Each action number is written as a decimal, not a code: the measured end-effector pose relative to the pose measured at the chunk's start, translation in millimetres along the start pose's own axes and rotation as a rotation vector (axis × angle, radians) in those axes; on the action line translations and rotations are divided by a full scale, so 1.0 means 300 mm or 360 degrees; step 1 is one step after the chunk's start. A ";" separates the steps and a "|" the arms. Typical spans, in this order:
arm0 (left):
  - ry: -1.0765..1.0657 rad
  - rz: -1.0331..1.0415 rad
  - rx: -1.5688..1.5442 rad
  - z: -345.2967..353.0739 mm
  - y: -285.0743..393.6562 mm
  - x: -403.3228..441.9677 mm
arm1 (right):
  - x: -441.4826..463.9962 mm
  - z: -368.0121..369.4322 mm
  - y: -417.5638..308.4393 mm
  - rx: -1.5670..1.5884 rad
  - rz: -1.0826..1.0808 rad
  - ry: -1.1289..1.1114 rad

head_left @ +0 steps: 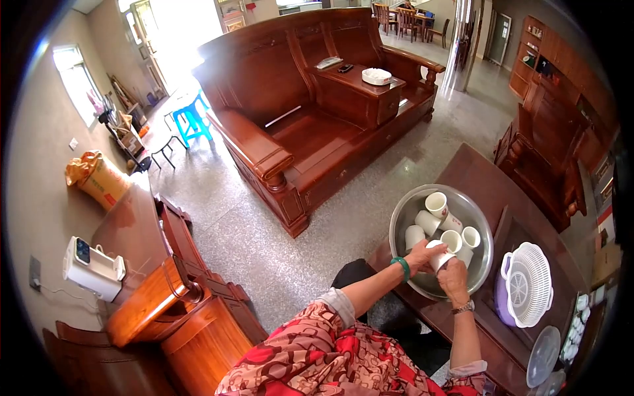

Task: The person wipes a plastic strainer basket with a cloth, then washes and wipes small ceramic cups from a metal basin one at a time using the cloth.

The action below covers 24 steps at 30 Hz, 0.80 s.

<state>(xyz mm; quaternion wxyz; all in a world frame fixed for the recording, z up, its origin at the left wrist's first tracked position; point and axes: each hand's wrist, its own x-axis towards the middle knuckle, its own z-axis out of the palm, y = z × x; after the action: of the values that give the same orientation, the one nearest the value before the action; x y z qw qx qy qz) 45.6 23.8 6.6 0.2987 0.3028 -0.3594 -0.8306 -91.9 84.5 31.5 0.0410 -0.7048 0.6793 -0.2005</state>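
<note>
A wide metal basin [485, 261] stands on the dark wooden table, with several white cups [471, 237] lying and leaning at different angles inside it. Over the basin's near part, my left hand [421, 256], wearing a green bangle, grips the side of a white cup [438, 256]. My right hand [453, 277], with a watch at the wrist, is closed on the same cup from the near right. My fingers partly cover this cup, and its inside is hard to make out. Other cups lie just beyond my hands.
Right of the basin sits a white colander [531, 284] with a purple bowl [503, 290]. A clear lid [543, 356] lies nearer me. Across the floor stands a wooden sofa [317, 132], and a cabinet with a white appliance [92, 269] is at left.
</note>
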 end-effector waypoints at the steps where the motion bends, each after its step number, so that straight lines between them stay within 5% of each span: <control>1: 0.0112 -0.0028 0.0032 0.010 0.002 -0.002 | 0.002 -0.068 -0.080 0.0151 0.0176 -0.0108; 6: 0.0136 -0.0024 -0.0121 0.009 0.034 -0.041 | 0.017 -0.008 -0.046 0.1026 0.0406 -0.0133; 9: -0.0275 0.0041 -0.0211 -0.022 0.044 -0.041 | 0.013 -0.011 -0.040 0.1966 0.0937 -0.0290; 13: -0.0314 0.0126 -0.0184 -0.008 0.033 -0.035 | 0.009 0.012 -0.010 0.1861 0.0895 -0.0290; 15: 0.0005 0.0011 -0.0060 0.012 0.031 -0.041 | 0.011 0.008 -0.014 0.0709 0.0015 0.0010; 19: 0.0189 -0.0085 0.0023 0.026 0.016 -0.012 | 0.007 -0.016 -0.049 0.0135 0.0141 -0.0044; 22: 0.0159 -0.0106 -0.0128 -0.010 -0.006 0.010 | 0.012 0.039 -0.008 0.0533 0.0057 0.0081; 24: -0.0190 -0.0027 -0.0329 -0.041 0.010 -0.001 | 0.013 0.007 -0.023 0.1843 0.0924 -0.0285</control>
<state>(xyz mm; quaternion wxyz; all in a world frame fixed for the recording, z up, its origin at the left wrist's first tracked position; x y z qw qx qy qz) 55.2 17.3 2.0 0.2994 0.2235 -0.2864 -0.8823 -84.6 80.8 32.9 0.5229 -0.3706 0.6182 -0.4551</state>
